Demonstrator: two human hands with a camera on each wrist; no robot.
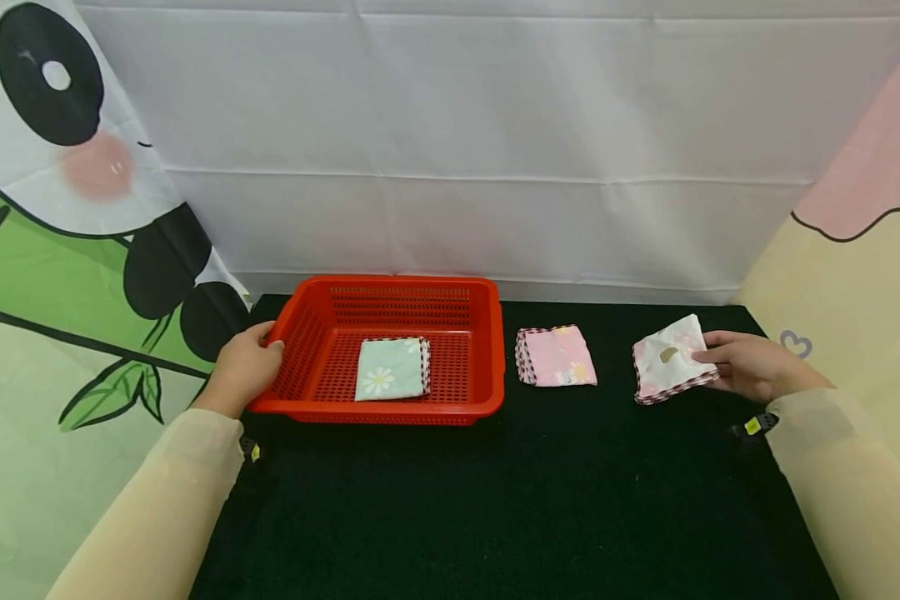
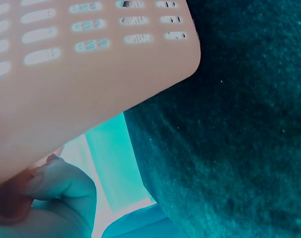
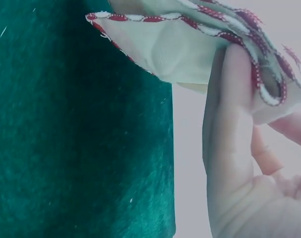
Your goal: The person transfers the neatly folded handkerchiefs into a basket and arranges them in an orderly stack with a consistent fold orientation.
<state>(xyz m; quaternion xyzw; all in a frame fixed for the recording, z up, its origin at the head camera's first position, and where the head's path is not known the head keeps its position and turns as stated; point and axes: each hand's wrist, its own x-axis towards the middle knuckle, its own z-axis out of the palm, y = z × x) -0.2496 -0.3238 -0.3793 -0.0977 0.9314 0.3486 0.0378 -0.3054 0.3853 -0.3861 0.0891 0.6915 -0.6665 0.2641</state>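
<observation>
My left hand (image 1: 243, 370) grips the left rim of a red plastic basket (image 1: 390, 408) with slotted walls. In the left wrist view, the curled fingers (image 2: 66, 183) sit at the edge of the basket (image 2: 91, 94). A folded mint-green cloth (image 1: 390, 369) with a daisy print and checked edging lies inside the basket. At the right, my right hand (image 1: 753, 367) pinches a folded white-and-pink cloth (image 1: 667, 358) by its right side. The right wrist view shows the thumb against this cloth's (image 3: 190, 54) layered red-and-white edging, the cloth raised off the table.
A folded pink cloth (image 1: 562, 357) with flowers and checked edging lies between the basket and my right hand. Everything stands on a dark green table covering (image 1: 495, 508). A white curtain (image 1: 495, 142) hangs behind, with printed cartoon sheets at both sides.
</observation>
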